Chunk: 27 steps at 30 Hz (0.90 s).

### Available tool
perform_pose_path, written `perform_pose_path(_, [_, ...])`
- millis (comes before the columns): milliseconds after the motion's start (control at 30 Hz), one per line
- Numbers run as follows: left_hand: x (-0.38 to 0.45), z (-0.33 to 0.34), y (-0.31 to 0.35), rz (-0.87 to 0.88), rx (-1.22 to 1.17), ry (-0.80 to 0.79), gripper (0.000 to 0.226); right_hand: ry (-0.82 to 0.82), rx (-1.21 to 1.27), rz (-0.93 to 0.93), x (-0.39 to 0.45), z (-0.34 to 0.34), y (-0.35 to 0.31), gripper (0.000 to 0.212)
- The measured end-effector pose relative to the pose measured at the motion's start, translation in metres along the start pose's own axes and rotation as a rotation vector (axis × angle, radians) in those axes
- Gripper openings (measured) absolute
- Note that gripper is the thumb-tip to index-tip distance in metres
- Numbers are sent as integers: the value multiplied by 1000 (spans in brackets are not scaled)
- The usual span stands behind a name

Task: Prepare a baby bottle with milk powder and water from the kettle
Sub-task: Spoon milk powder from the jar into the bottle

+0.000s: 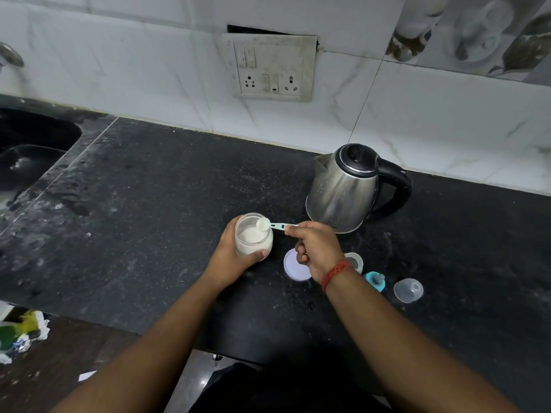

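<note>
Kettle (347, 189) is sitting at the back of the black bench (149, 219), steel body, black lid shut, handle pointing right, and I'm using it as the anchor for everything else. Just in front of the kettle and a bit to its left, the left hand (231, 257) is wrapping around a clear jar (253, 238) of white milk powder, thumb curling across the near side, jar open at the top. Right hand (316, 248) is sitting right in front of the kettle's base, fingers curling in and pinching the handle of a little light-blue scoop (272, 225). The scoop's bowl is hovering over the jar mouth and looking full of powder.

Closer to me than the kettle, partly under the right hand, a round white lid (293, 268) is lying flat on the bench. Beside the wrist, a small clear container with a grey inside (354, 260) is peeking out, probably the baby bottle but can't really tell. Further toward the kettle's handle side, a blue teat ring (375, 281) and a clear dome cap (408, 290) are lying near each other, not touching.

Red thread band (335, 273) is on the right wrist.
</note>
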<state>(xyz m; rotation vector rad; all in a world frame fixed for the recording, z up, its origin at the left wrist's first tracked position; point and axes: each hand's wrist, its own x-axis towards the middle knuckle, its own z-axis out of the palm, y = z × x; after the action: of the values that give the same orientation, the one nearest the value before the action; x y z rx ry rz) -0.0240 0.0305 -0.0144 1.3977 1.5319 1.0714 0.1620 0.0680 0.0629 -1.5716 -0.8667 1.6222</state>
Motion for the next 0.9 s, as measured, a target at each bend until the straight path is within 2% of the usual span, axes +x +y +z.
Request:
perform_pose_path(133, [-1,-2,-2,-45,-5,-46,87,-6,29,9,0,2,0,10])
perform_pose_path(267, [-6,-6,-4,-117,8,-40,122,-24,64,5,-3,-2,-1,10])
perform_pose_path(400, [-10,-16,19,-23,44,16,117,-43,138,2,-8,-15,-6,10])
perform_pose_path(567, [-6,-9,61,110,94,-10,106,-34,230,-32,-19,-47,-15,7])
perform_pose_path(767, [0,40,92,203,87,-89,102,38,281,-86,-35,-111,-29,7])
perform_pose_path(900, [-1,82,92,189,99,-191,98,113,289,-66,-41,-151,-29,8])
